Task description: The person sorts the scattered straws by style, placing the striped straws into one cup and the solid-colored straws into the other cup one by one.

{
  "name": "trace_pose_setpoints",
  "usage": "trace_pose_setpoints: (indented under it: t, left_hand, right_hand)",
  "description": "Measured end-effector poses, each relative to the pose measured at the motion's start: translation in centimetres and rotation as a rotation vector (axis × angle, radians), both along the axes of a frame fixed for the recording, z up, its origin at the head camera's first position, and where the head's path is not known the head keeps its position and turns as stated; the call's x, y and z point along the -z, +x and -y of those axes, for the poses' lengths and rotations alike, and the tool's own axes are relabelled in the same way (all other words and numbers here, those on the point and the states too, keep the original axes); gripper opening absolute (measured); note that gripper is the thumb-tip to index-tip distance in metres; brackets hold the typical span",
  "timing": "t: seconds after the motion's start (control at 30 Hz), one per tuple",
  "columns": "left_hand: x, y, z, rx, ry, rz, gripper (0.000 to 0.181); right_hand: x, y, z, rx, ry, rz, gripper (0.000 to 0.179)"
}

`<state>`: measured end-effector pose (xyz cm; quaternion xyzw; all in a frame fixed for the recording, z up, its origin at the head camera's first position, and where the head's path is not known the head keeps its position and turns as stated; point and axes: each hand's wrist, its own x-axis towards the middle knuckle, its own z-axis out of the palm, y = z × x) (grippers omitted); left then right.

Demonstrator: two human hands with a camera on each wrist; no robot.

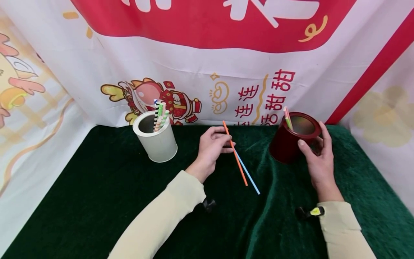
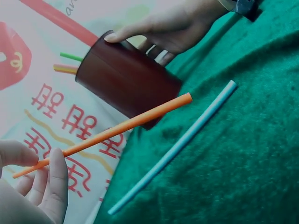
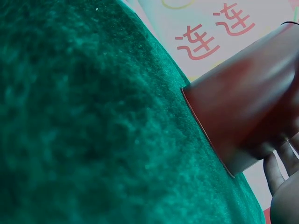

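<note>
My left hand (image 1: 208, 149) pinches an orange straw (image 1: 239, 165) near one end between thumb and fingers; in the left wrist view its far end points toward the dark red cup. Below it, a light blue straw (image 2: 173, 148) lies on the green cloth. On the right, my right hand (image 1: 320, 165) holds the dark red cup (image 1: 282, 145) by its side, thumb near the rim and fingers round the far side. A few straws (image 1: 287, 119), pink and green among them, lean inside that cup. The right wrist view shows the cup's base (image 3: 210, 135) at the cloth.
A white cup (image 1: 160, 146) with several striped and spotted straws (image 1: 158, 117) stands at the back left. Green velvet cloth (image 1: 97, 201) with a raised fold covers the table. Behind the table's back edge hangs a printed white and red curtain (image 1: 194, 61).
</note>
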<state>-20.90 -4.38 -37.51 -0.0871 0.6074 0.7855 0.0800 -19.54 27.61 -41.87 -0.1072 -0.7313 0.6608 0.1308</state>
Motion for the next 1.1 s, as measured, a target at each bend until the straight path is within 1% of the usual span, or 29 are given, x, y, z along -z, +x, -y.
trace_pose_setpoints:
  t: [0.1,0.37,0.47,0.67,0.8,0.9,1.1]
  left_hand:
    - [-0.5,0.2,0.0,0.022,-0.009,-0.043,0.034]
    - [-2.3,0.9,-0.1,0.062,0.004,-0.121,0.022]
    - [-3.0,1.1,-0.1,0.060,-0.003,-0.155,0.021]
    - [-4.3,1.6,-0.4,0.039,0.002,-0.198,0.020]
    - [-4.9,1.8,-0.8,0.046,0.020,-0.233,0.016]
    - [-5.2,1.8,-1.1,0.055,0.029,-0.245,0.019]
    - [-5.7,1.8,-1.5,0.053,0.027,-0.238,0.016]
  right_hand:
    - [0.1,0.0,-0.1,-0.001,0.006,-0.008,0.079]
    - [0.3,0.1,-0.1,-0.004,0.009,-0.016,0.079]
    - [0.3,0.0,-0.1,-0.005,0.003,-0.013,0.079]
    - [0.2,0.0,-0.2,-0.006,-0.005,-0.008,0.080]
    - [0.0,0.1,-0.4,-0.020,0.016,0.002,0.081]
    - [-0.3,0.2,-0.7,-0.039,0.050,0.013,0.081]
    - [-1.1,0.2,-1.7,-0.096,0.098,0.018,0.082]
